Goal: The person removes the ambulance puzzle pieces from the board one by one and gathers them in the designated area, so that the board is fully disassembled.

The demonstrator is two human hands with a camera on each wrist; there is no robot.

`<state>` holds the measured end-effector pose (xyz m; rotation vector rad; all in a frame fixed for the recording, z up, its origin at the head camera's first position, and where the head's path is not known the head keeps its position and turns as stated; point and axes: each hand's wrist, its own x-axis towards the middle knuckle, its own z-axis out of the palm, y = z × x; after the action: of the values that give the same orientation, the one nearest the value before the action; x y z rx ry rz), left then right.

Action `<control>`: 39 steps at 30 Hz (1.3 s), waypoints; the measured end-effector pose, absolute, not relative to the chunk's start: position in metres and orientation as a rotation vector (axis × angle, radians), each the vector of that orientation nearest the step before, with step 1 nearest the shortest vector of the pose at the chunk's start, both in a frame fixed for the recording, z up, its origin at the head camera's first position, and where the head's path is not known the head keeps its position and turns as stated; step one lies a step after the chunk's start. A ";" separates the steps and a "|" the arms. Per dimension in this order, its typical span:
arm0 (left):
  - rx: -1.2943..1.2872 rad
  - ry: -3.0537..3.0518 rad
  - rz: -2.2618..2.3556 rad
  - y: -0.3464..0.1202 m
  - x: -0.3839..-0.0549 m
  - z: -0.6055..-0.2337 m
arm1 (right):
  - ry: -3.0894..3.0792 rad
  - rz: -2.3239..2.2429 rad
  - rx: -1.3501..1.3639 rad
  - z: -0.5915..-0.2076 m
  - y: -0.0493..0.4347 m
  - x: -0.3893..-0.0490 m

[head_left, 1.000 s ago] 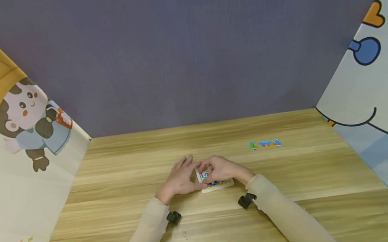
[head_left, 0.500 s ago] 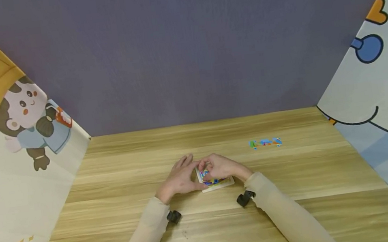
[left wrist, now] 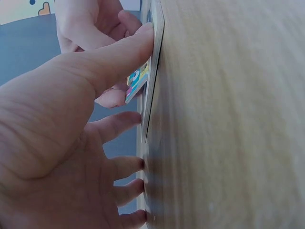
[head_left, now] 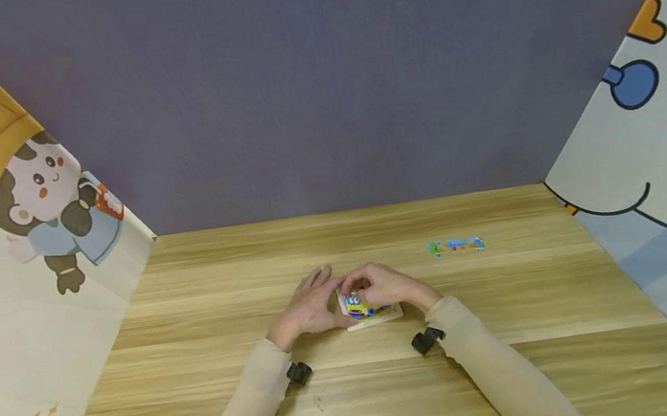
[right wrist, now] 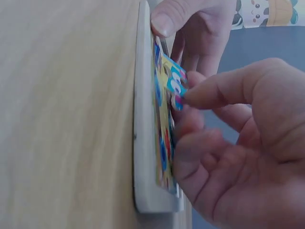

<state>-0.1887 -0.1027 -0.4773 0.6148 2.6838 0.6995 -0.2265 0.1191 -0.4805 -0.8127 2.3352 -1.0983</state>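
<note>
A small jigsaw puzzle tray with a pale frame (head_left: 380, 320) lies on the table between the hands. My left hand (head_left: 309, 309) rests at its left side, thumb pressing the near edge and index finger touching the far side. The other left fingers are spread, tips on the table. My right hand (right wrist: 248, 129) pinches a puzzle piece (right wrist: 175, 81) by thumb and fingers over the left part of the tray. That piece, blue and yellow with white eye shapes, stands tilted, its lower edge at the tray. Bright printed pieces lie inside the frame; the right hand partly hides them.
Several loose puzzle pieces (head_left: 455, 245) lie in a row at the back right of the wooden table (head_left: 221, 265). A dark panel (head_left: 319, 97) closes off the back. Cartoon-printed panels stand left and right.
The pinched piece has turned so that its yellow part and white eyes show more clearly to the head view. My right hand has shifted slightly; the left stays in place.
</note>
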 end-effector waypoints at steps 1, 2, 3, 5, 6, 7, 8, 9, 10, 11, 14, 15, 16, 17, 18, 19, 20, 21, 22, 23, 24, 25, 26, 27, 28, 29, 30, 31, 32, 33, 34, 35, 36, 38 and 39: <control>0.616 2.684 0.699 -0.103 -0.189 -0.477 | 2.319 -1.114 -0.825 -0.481 0.121 -0.227; 0.618 2.685 0.698 -0.102 -0.189 -0.477 | 2.313 -1.124 -0.830 -0.482 0.122 -0.228; 0.618 2.686 0.696 -0.102 -0.189 -0.477 | 2.304 -1.141 -0.826 -0.483 0.124 -0.229; 0.619 2.688 0.694 -0.102 -0.189 -0.477 | 2.290 -1.180 -0.790 -0.485 0.127 -0.230; 0.619 2.689 0.693 -0.102 -0.189 -0.477 | 2.274 -1.206 -0.767 -0.486 0.128 -0.231; 0.617 2.690 0.693 -0.102 -0.189 -0.477 | 2.265 -1.227 -0.737 -0.487 0.129 -0.231; 0.616 2.691 0.695 -0.102 -0.189 -0.477 | 2.260 -1.242 -0.701 -0.487 0.130 -0.232; 0.616 2.691 0.696 -0.102 -0.189 -0.477 | 2.250 -1.258 -0.674 -0.488 0.131 -0.232; 0.615 2.691 0.699 -0.102 -0.189 -0.477 | 2.244 -1.270 -0.649 -0.489 0.131 -0.233; 0.613 2.692 0.698 -0.102 -0.189 -0.477 | 2.237 -1.281 -0.635 -0.490 0.132 -0.233; 0.615 2.695 0.696 -0.102 -0.189 -0.478 | 2.235 -1.294 -0.616 -0.491 0.133 -0.233; 0.614 2.697 0.694 -0.102 -0.189 -0.478 | 2.231 -1.302 -0.615 -0.492 0.134 -0.233; 0.613 2.697 0.694 -0.103 -0.189 -0.478 | 2.225 -1.307 -0.613 -0.492 0.134 -0.233; 0.613 2.696 0.697 -0.103 -0.189 -0.478 | 2.215 -1.314 -0.609 -0.492 0.135 -0.233; 0.613 2.694 0.701 -0.103 -0.189 -0.479 | 2.203 -1.320 -0.605 -0.492 0.135 -0.233; 0.613 2.692 0.705 -0.103 -0.189 -0.479 | 2.192 -1.323 -0.600 -0.492 0.135 -0.233; 0.613 2.692 0.706 -0.103 -0.189 -0.479 | 2.181 -1.329 -0.596 -0.492 0.135 -0.232; 0.613 2.691 0.708 -0.103 -0.189 -0.479 | 2.174 -1.332 -0.593 -0.492 0.136 -0.233; 0.613 2.690 0.707 -0.103 -0.189 -0.480 | 2.166 -1.334 -0.588 -0.491 0.136 -0.232; 0.614 2.691 0.706 -0.103 -0.189 -0.480 | 2.159 -1.340 -0.585 -0.491 0.136 -0.232; 0.614 2.693 0.703 -0.103 -0.189 -0.480 | 2.157 -1.342 -0.584 -0.491 0.136 -0.232; 0.615 2.696 0.701 -0.103 -0.189 -0.480 | 2.156 -1.346 -0.584 -0.490 0.136 -0.232; 0.615 2.697 0.699 -0.103 -0.189 -0.480 | 2.156 -1.351 -0.584 -0.490 0.136 -0.232; 0.614 2.696 0.702 -0.103 -0.189 -0.479 | 2.159 -1.353 -0.585 -0.490 0.136 -0.231; 0.612 2.697 0.701 -0.103 -0.189 -0.479 | 2.161 -1.355 -0.584 -0.490 0.136 -0.231; 0.612 2.697 0.703 -0.103 -0.189 -0.479 | 2.164 -1.357 -0.583 -0.489 0.136 -0.230; 0.610 2.696 0.705 -0.103 -0.189 -0.479 | 2.168 -1.359 -0.581 -0.489 0.136 -0.230; 0.609 2.695 0.706 -0.103 -0.188 -0.479 | 2.170 -1.363 -0.578 -0.489 0.136 -0.229; 0.609 2.694 0.705 -0.103 -0.188 -0.479 | 2.171 -1.365 -0.570 -0.488 0.136 -0.228; 0.608 2.696 0.706 -0.103 -0.188 -0.479 | 2.173 -1.368 -0.563 -0.489 0.136 -0.228; 0.610 2.698 0.705 -0.103 -0.188 -0.479 | 2.173 -1.372 -0.558 -0.489 0.136 -0.228; 0.611 2.698 0.703 -0.103 -0.188 -0.479 | 2.174 -1.376 -0.554 -0.489 0.137 -0.228; 0.611 2.699 0.703 -0.103 -0.188 -0.478 | 2.176 -1.378 -0.549 -0.490 0.137 -0.227; 0.615 2.700 0.701 -0.103 -0.188 -0.478 | 2.181 -1.383 -0.538 -0.491 0.138 -0.228; 0.616 2.700 0.700 -0.103 -0.188 -0.478 | 2.185 -1.385 -0.538 -0.492 0.139 -0.228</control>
<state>-0.1880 -0.1030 -0.4782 0.6158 2.6996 0.7004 -0.2281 0.1388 -0.4917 -0.5385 2.1851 -1.3851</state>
